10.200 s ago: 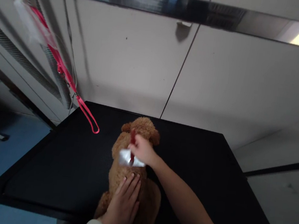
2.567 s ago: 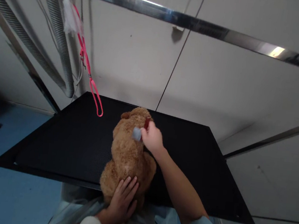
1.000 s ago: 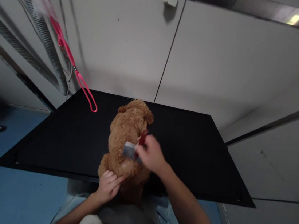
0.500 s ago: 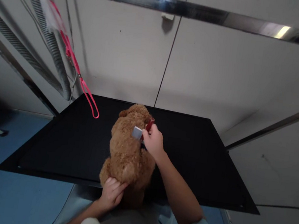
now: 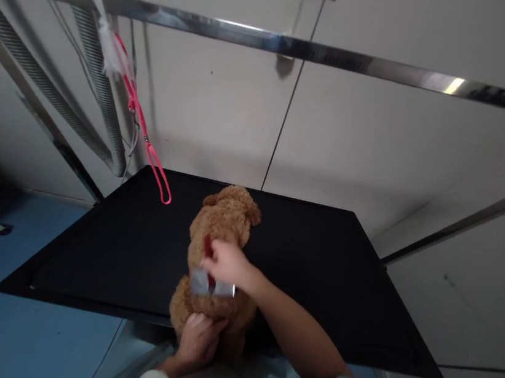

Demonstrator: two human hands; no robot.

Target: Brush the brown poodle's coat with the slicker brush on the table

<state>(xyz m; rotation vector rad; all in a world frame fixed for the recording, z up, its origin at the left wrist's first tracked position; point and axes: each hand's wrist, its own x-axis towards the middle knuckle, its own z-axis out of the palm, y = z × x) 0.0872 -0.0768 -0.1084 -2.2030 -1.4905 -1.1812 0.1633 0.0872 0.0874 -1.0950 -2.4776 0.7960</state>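
A brown, curly-coated dog is on the black tabletop with its back to me and its head at the far end. My right hand grips a slicker brush by its dark red handle. The brush's wide grey head lies across the dog's lower back, slightly blurred by motion. At the near end, my left hand has its fingers curled against the fur of the dog's rump. What lies under those fingers is hidden.
A black grooming table extends to both sides of the dog. Above it runs a metal bar, from which a pink loop leash hangs at the left. Ribbed grey hoses stand behind, against a pale wall.
My right hand has brought the brush from the dog's right shoulder down and left onto its lower back. My left hand stays at the rump. The camera view has tilted up slightly.
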